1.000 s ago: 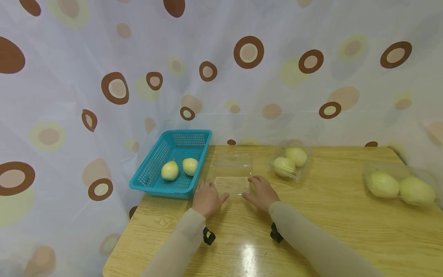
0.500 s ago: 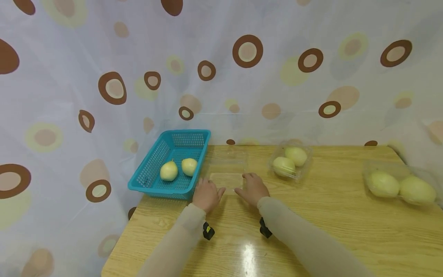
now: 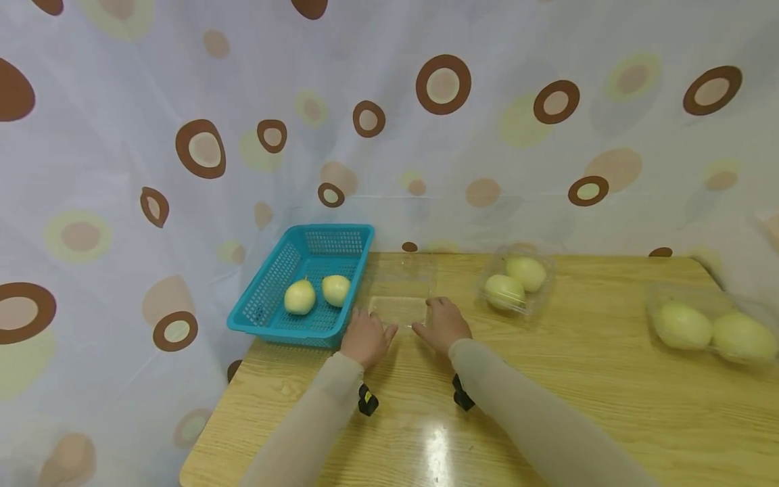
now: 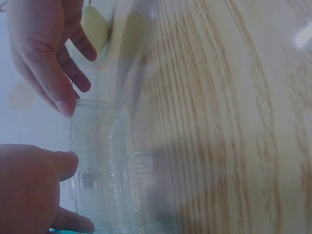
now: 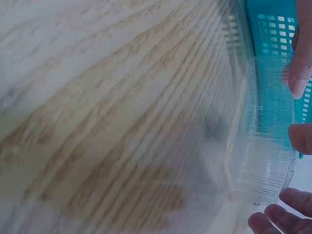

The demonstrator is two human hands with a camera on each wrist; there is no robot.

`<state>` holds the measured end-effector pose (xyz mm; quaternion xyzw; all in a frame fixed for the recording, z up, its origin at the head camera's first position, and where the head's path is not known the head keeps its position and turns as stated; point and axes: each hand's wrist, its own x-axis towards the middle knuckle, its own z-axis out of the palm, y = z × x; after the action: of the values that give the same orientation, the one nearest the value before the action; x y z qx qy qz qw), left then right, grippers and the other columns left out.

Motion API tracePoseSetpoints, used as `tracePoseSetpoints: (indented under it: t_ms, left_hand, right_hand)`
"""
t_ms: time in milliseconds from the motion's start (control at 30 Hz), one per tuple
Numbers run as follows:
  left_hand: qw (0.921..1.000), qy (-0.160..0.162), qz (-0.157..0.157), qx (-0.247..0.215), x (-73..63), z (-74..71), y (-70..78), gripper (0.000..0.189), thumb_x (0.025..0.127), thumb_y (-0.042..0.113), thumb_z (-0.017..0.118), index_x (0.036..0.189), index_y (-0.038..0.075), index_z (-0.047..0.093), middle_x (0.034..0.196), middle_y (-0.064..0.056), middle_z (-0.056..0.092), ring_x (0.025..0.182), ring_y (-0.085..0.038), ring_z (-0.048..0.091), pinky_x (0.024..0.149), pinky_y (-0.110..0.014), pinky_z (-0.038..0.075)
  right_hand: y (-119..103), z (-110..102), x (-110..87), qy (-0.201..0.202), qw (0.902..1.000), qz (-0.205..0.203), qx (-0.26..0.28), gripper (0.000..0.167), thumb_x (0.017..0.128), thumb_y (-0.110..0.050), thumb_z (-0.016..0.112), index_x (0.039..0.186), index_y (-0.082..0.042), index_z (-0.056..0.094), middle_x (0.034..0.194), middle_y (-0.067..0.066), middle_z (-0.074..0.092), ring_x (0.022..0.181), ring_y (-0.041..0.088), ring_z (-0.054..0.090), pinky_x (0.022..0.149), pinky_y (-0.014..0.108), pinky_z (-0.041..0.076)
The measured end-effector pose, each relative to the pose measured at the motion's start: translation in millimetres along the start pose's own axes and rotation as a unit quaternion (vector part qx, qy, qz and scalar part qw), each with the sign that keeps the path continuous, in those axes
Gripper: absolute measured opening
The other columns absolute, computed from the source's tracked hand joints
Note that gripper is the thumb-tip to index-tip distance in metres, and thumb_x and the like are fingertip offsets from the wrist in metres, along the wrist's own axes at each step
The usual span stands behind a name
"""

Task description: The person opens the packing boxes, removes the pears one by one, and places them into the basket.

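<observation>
A clear plastic clamshell box (image 3: pixel 398 312) lies on the table with its lid (image 3: pixel 406 267) folded open toward the curtain. No fruit shows inside it. My left hand (image 3: pixel 367 339) is at its front left corner, thumb along the front rim and fingers by the side. At the front right corner my right hand (image 3: pixel 446 326) touches it, thumb pointing inward. The left wrist view has the left thumb (image 4: pixel 67 165) right at the rim of the box. In the right wrist view, the right hand's fingers (image 5: pixel 282 218) are loosely spread at the box corner.
Left of the box stands a blue plastic basket (image 3: pixel 276 334) with two pale yellow pears (image 3: pixel 300 297) in it. Two pears (image 3: pixel 505 292) lie in a closed clear box behind my right hand. Another such box with two pears (image 3: pixel 681 326) sits far right. A spotted curtain (image 3: pixel 487 135) hangs behind the table.
Both hands and the clear box have shifted a little left, closer to the blue basket. The right hand has come nearer the left. The basket and the filled boxes stay put.
</observation>
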<state>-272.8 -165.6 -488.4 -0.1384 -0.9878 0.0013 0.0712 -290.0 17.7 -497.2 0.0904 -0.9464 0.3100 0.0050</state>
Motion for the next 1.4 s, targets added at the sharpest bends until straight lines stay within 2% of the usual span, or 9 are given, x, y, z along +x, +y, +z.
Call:
tracePoseSetpoints:
  t_ms: [100, 333, 633, 833, 1033, 1233, 1333, 1400]
  left_hand:
    - [1.0000, -0.001, -0.006, -0.002, 1.4, 0.3, -1.8, 0.056, 0.101, 0.041, 0.047, 0.107, -0.012, 0.063, 0.110, -0.025, 0.061, 0.120, -0.040, 0.049, 0.110, -0.047, 0.029]
    - [0.9987, -0.010, -0.023, -0.043, 2.6, 1.8, -3.2, 0.056, 0.100, 0.041, 0.048, 0.113, -0.012, 0.061, 0.121, -0.029, 0.055, 0.128, -0.045, 0.040, 0.110, -0.049, 0.029]
    - [0.9984, 0.008, -0.024, -0.050, 3.4, 9.4, -4.6, 0.056, 0.100, 0.042, 0.049, 0.114, -0.011, 0.061, 0.120, -0.029, 0.054, 0.127, -0.047, 0.040, 0.108, -0.049, 0.032]
    - [0.9979, 0.015, -0.025, -0.057, 2.7, 10.0, -5.2, 0.056, 0.099, 0.042, 0.051, 0.114, -0.011, 0.060, 0.120, -0.030, 0.053, 0.126, -0.048, 0.041, 0.106, -0.049, 0.035]
    - [0.9983, 0.013, -0.025, -0.052, 2.6, 9.7, -5.2, 0.057, 0.099, 0.042, 0.051, 0.119, -0.011, 0.058, 0.122, -0.030, 0.051, 0.126, -0.046, 0.041, 0.107, -0.049, 0.033]
    - [0.9988, 0.040, -0.010, -0.026, 2.7, 8.2, -1.2, 0.058, 0.097, 0.042, 0.054, 0.121, -0.011, 0.056, 0.123, -0.028, 0.051, 0.125, -0.043, 0.043, 0.108, -0.050, 0.032]
    - [0.9975, 0.068, -0.001, -0.018, 2.2, 5.8, 2.8, 0.059, 0.096, 0.042, 0.056, 0.121, -0.010, 0.056, 0.123, -0.028, 0.052, 0.124, -0.042, 0.043, 0.108, -0.049, 0.033]
    - [0.9957, 0.089, 0.003, -0.029, 2.5, 2.8, 6.6, 0.059, 0.094, 0.042, 0.059, 0.123, -0.010, 0.054, 0.124, -0.027, 0.052, 0.123, -0.042, 0.044, 0.106, -0.048, 0.036]
  right_hand:
    - [-2, -1, 1.8, 0.001, 1.0000, -0.002, -0.001, 0.063, 0.089, -0.036, 0.068, 0.136, 0.000, 0.048, 0.139, 0.020, 0.045, 0.125, 0.038, 0.045, 0.100, 0.051, 0.041]
    - [-3, 0, 5.3, -0.007, 0.9999, 0.008, -0.012, 0.063, 0.089, -0.038, 0.067, 0.137, -0.001, 0.048, 0.141, 0.018, 0.044, 0.126, 0.037, 0.044, 0.101, 0.051, 0.040]
    - [-3, 4, 7.0, -0.002, 0.9999, 0.004, -0.012, 0.063, 0.089, -0.038, 0.067, 0.136, -0.001, 0.049, 0.140, 0.018, 0.045, 0.125, 0.037, 0.046, 0.100, 0.050, 0.041]
    - [-4, 5, 9.5, -0.002, 1.0000, 0.005, -0.009, 0.062, 0.090, -0.037, 0.067, 0.137, -0.001, 0.048, 0.141, 0.018, 0.045, 0.124, 0.037, 0.047, 0.100, 0.050, 0.042]
    - [-5, 3, 11.1, -0.012, 0.9999, 0.008, 0.000, 0.062, 0.091, -0.036, 0.066, 0.139, -0.002, 0.047, 0.143, 0.018, 0.043, 0.128, 0.037, 0.044, 0.102, 0.051, 0.039]
    - [0, 2, 7.2, -0.022, 0.9996, -0.003, 0.016, 0.067, 0.093, -0.036, 0.063, 0.144, 0.000, 0.040, 0.148, 0.022, 0.037, 0.133, 0.039, 0.038, 0.105, 0.053, 0.035]
    - [5, -2, 2.0, -0.018, 0.9995, -0.017, 0.022, 0.068, 0.094, -0.037, 0.061, 0.145, 0.001, 0.038, 0.148, 0.023, 0.035, 0.133, 0.040, 0.037, 0.106, 0.054, 0.033]
    - [10, -6, -1.9, -0.014, 0.9993, -0.026, 0.022, 0.067, 0.095, -0.037, 0.060, 0.145, 0.002, 0.037, 0.148, 0.022, 0.036, 0.134, 0.040, 0.036, 0.107, 0.053, 0.032]
